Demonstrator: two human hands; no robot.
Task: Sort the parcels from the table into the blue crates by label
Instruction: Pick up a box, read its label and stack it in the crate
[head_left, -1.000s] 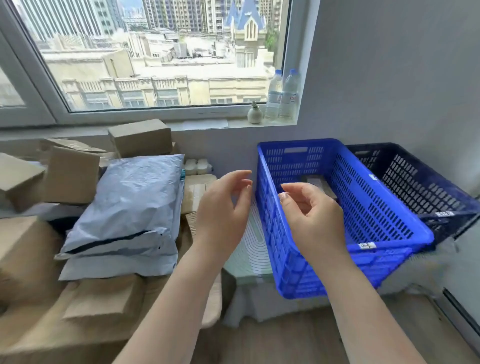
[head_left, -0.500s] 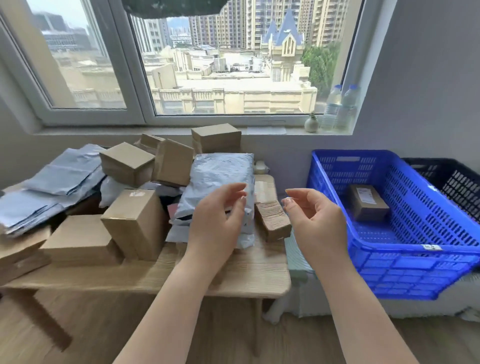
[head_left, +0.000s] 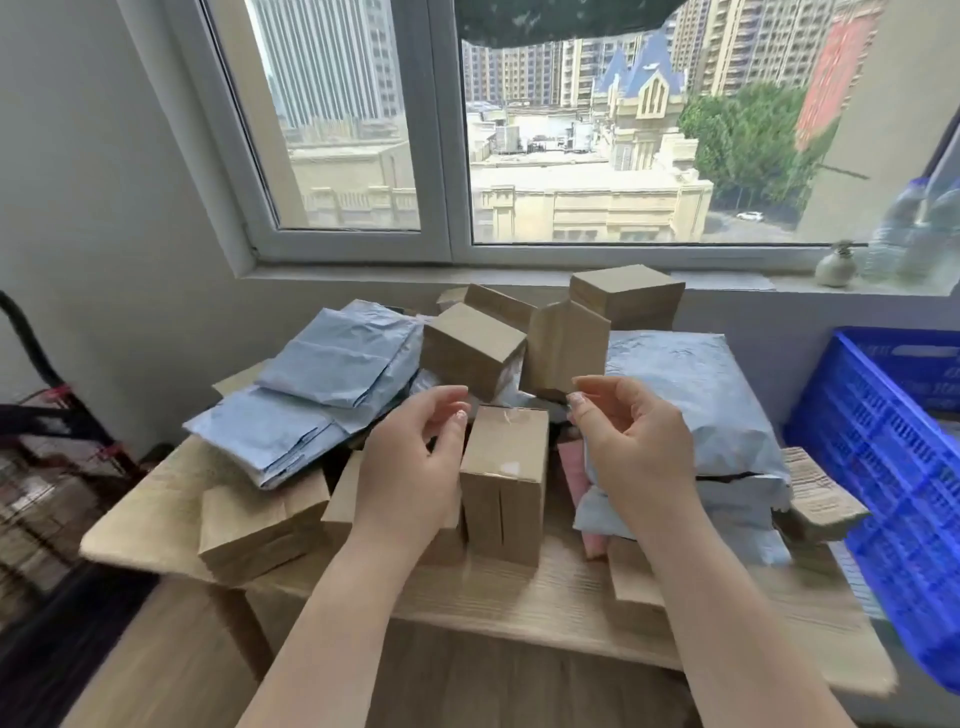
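Observation:
An upright brown cardboard box (head_left: 503, 483) stands near the front of the wooden table (head_left: 498, 592), between my two hands. My left hand (head_left: 410, 467) hovers just left of it and my right hand (head_left: 631, 447) just right of it, both with fingers loosely curved and holding nothing. Whether either hand touches the box I cannot tell. More cardboard boxes (head_left: 470, 351) and grey-blue plastic mailers (head_left: 337, 358) are piled behind. A large mailer (head_left: 701, 400) lies under my right hand. The blue crate (head_left: 883, 467) stands at the right edge.
A flat cardboard parcel (head_left: 254, 525) sits at the table's front left. Water bottles (head_left: 914, 228) and a small vase (head_left: 835, 265) stand on the windowsill. A dark trolley frame (head_left: 47, 426) is at the left. Wooden floor lies below.
The view has swung left from the crates to the parcel pile. Both empty hands have come over the table and now flank the upright box.

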